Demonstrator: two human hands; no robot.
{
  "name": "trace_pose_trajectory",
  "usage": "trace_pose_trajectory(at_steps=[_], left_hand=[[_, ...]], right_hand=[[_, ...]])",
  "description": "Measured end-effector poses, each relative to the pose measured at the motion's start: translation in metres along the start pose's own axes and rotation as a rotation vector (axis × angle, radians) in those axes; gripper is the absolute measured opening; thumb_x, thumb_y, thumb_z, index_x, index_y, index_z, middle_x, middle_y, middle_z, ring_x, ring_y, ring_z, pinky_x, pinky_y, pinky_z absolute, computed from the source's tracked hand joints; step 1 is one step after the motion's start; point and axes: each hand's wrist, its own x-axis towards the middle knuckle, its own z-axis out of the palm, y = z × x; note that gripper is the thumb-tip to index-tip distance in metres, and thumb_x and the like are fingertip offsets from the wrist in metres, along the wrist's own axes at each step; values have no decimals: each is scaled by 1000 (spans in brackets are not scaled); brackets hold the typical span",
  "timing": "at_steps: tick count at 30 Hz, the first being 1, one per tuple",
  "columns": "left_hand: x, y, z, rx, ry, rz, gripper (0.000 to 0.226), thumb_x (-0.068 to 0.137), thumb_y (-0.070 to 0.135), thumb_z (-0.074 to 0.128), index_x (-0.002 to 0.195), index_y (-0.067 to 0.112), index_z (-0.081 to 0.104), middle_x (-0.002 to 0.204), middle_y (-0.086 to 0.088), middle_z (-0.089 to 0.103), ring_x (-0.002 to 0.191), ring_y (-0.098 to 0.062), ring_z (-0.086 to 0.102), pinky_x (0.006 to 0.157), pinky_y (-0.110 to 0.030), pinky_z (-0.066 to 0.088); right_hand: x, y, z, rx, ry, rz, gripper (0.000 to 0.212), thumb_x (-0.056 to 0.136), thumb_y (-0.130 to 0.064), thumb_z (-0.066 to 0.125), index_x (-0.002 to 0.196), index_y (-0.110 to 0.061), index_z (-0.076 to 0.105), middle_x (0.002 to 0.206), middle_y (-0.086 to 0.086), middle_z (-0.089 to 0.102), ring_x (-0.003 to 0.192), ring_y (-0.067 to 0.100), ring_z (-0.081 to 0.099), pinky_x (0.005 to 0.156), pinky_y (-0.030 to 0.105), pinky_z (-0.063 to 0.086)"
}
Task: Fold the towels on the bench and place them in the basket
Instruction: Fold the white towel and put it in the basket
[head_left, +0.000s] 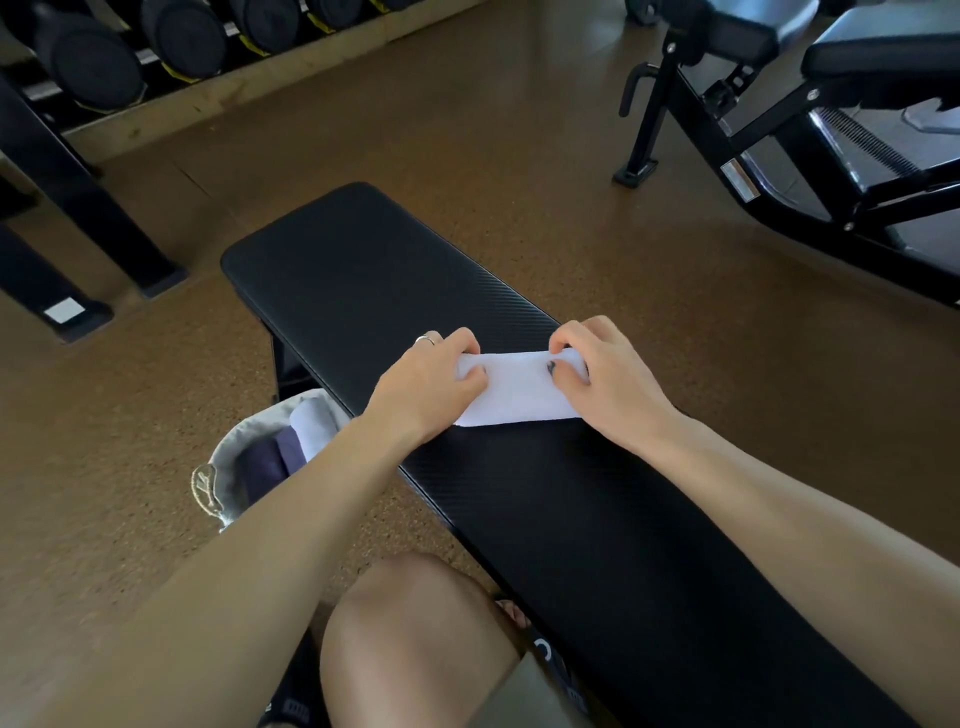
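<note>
Hands (519, 379) gripping towel (514, 397) ends

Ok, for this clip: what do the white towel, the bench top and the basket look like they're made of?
White towel: soft cloth, probably terry; matte, bunching under the left hand and right hand. Bench: black padded vinyl or faux leather, by its fine ribbed texture and slight sheen. Basket: seemingly pale fabric with a limp, creased rim; the blur leaves it uncertain.
</note>
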Motion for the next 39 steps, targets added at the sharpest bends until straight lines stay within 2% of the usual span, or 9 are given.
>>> trace_pose_trajectory(at_steps=[5, 9, 14, 18, 21, 24, 29, 35, 39], left_hand=[[9, -5, -10, -199, -106, -176, 24, 96, 44, 57, 114, 29, 60, 116, 2, 49, 93, -13, 55, 76, -30, 46], [8, -1, -11, -264, -121, -251, 30, 94, 42, 59, 115, 21, 62, 114, 2, 60, 105, -19, 57, 84, -36, 51], [-12, -7, -9, -265, -92, -356, 39, 91, 54, 60, 99, 16, 55, 97, 0, 59, 83, -18, 56, 69, -34, 42], [-38, -15, -3, -375, -29, -549, 84, 79, 69, 66, 133, 9, 44, 128, -7, 54, 114, -26, 57, 83, -37, 49], [-58, -15, 0, -686, -7, -637, 95, 71, 61, 80, 139, 9, 38, 132, -3, 51, 116, -22, 56, 94, -42, 56], [-72, -18, 1, -998, -35, -672, 81, 67, 44, 88, 132, 9, 52, 127, -3, 63, 111, -18, 64, 84, -37, 61], [-96, -36, -16, -1383, -40, -751, 42, 84, 21, 81, 119, 9, 61, 116, -12, 72, 107, -27, 71, 98, -43, 57], [-113, -101, -68, -1384, 61, -795, 62, 72, 36, 84, 126, 13, 62, 112, -12, 76, 102, -31, 74, 93, -49, 58], [-119, -155, -91, -1306, 135, -821, 44, 85, 31, 77, 120, 9, 62, 107, -12, 77, 100, -29, 74, 84, -43, 59]], right_hand=[[11, -10, -6, 9, -104, 78, 10, 102, -21, 49, 97, -18, 57, 96, -1, 59, 90, 18, 54, 70, 31, 41], [7, -21, -10, -11, -175, 119, 21, 101, -31, 51, 87, -15, 53, 92, 2, 60, 83, 20, 56, 69, 35, 45], [-16, -29, -6, 115, -293, 206, 37, 94, -50, 60, 82, -16, 52, 78, -2, 57, 69, 13, 50, 61, 29, 39], [-32, -43, 8, 134, -330, 209, 32, 96, -45, 60, 80, -18, 50, 83, -2, 57, 72, 14, 50, 62, 28, 38], [-43, -54, 21, 168, -305, 196, 33, 97, -43, 59, 77, -18, 47, 80, -2, 54, 70, 14, 47, 61, 28, 36], [-52, -67, 32, 232, -279, 152, 36, 98, -39, 59, 74, -18, 43, 75, -3, 47, 66, 13, 40, 59, 28, 32], [-52, -98, 53, 331, -271, 85, 34, 97, -32, 59, 72, -17, 42, 70, -5, 43, 64, 10, 36, 57, 28, 29], [-30, -176, 95, 558, -351, 53, 29, 96, -34, 63, 81, -16, 46, 75, -2, 44, 66, 10, 41, 62, 27, 33], [-2, -220, 146, 807, -514, 219, 28, 91, -31, 70, 101, -16, 49, 107, 3, 59, 98, 18, 63, 74, 42, 58]])
